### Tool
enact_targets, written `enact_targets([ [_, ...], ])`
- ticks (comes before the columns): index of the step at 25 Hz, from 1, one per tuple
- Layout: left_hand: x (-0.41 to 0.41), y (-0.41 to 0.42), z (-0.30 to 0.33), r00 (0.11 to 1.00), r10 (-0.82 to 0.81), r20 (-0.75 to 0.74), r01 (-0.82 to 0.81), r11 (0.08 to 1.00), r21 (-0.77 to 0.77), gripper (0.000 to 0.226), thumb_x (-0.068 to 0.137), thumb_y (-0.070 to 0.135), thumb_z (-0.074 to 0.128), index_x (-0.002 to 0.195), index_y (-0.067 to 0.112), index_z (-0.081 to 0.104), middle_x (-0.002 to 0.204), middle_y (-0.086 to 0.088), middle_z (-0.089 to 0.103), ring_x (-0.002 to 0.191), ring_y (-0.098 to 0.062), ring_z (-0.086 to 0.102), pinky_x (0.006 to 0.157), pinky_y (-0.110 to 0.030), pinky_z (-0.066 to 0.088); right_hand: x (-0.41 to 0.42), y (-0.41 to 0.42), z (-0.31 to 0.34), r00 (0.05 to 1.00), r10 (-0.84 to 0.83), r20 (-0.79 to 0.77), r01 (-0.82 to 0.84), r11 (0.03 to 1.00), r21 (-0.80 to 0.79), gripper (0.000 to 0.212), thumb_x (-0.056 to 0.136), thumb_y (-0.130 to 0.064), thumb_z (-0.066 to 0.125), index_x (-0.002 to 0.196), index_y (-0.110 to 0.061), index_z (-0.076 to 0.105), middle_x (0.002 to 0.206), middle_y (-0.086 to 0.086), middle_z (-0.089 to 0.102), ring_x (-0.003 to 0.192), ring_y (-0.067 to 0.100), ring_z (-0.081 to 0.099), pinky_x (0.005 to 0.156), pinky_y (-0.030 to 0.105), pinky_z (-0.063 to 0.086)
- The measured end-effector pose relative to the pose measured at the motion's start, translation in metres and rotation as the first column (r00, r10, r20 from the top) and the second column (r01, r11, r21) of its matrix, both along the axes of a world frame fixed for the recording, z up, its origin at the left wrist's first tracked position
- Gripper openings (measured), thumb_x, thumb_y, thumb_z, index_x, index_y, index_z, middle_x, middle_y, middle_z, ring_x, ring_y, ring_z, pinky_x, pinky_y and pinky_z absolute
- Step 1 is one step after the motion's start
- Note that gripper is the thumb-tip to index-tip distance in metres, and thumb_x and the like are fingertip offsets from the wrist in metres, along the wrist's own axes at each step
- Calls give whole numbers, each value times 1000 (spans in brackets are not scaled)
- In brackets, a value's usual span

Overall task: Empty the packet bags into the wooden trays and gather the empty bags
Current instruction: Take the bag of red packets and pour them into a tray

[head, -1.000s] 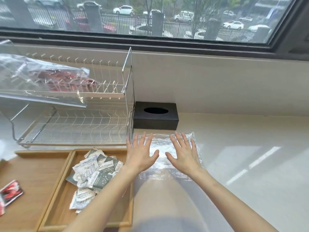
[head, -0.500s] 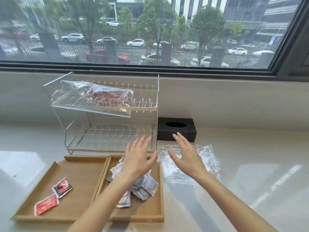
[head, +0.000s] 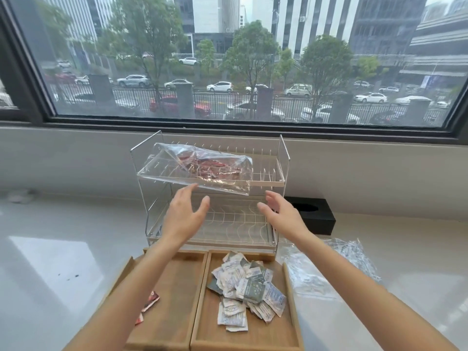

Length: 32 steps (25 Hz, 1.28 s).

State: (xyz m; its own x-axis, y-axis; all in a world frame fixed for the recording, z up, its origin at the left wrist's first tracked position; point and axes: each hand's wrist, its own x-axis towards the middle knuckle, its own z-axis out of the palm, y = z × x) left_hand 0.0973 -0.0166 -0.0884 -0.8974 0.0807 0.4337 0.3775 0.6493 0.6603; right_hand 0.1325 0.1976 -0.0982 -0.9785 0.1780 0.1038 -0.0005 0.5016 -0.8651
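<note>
A clear plastic bag (head: 202,171) holding red packets lies on the top shelf of a wire rack (head: 281,173). My left hand (head: 183,219) and my right hand (head: 282,215) are raised in front of the rack just below that bag, fingers spread, holding nothing. Two wooden trays stand side by side in front of the rack. The left tray (head: 177,287) holds a couple of red packets (head: 150,301). A pile of white and green packets (head: 247,286) fills the right tray (head: 253,336). An empty clear bag (head: 326,269) lies flat on the counter to the right.
A black tissue box (head: 312,219) sits behind the empty bag, right of the rack. The rack's lower shelf (head: 228,226) has nothing on it. The white counter (head: 63,262) stretches left and right. A large window runs along the back wall.
Both hands have lifted off the empty bag on the counter and risen up to the rack's top shelf. The view has tilted up and shifted left.
</note>
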Motion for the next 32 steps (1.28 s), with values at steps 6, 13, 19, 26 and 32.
enact_targets([
  [6, -61, -73, 23, 989, 148, 17, -145, 984, -103, 55, 89, 32, 48, 135, 7, 33, 141, -15, 38, 131, -30, 33, 104, -46, 30, -46, -16, 20, 992, -84, 92, 91, 992, -84, 56, 90, -41, 47, 139, -19, 31, 144, 6, 41, 127, 25, 42, 93, 33, 35],
  [13, -120, -95, 35, 916, 51, 397, -114, 984, 137, 61, 88, 40, 48, 134, 3, 31, 134, -18, 45, 118, -33, 48, 99, -43, 39, -75, -36, 33, 983, -110, 147, 149, 946, -289, 46, 92, -31, 47, 131, -8, 43, 122, 8, 57, 109, 21, 54, 90, 37, 49],
  [19, -132, -96, 52, 859, -272, 433, -28, 820, 571, 16, 91, 22, 49, 76, 18, 53, 78, 2, 52, 65, -10, 49, 57, -21, 35, -84, -36, 65, 988, -81, 128, 139, 817, -559, 9, 93, -13, 48, 93, -10, 56, 83, 1, 51, 75, 14, 50, 63, 24, 46],
  [26, -160, -90, 120, 862, -358, 358, -27, 672, 740, 17, 90, 14, 51, 74, 18, 55, 58, 8, 62, 65, -7, 49, 61, -18, 42, -120, -32, 131, 981, -194, 19, 164, 769, -618, 10, 91, -7, 51, 82, -9, 56, 77, 2, 53, 70, 14, 53, 48, 19, 50],
  [32, -180, -93, 165, 897, -366, 249, 75, 679, 730, 16, 91, 15, 49, 77, 20, 55, 78, 6, 55, 69, -7, 52, 61, -19, 42, -141, -35, 177, 967, -188, -171, 47, 794, -606, 19, 92, -7, 48, 77, -16, 56, 51, -11, 67, 56, 1, 63, 43, 10, 43],
])
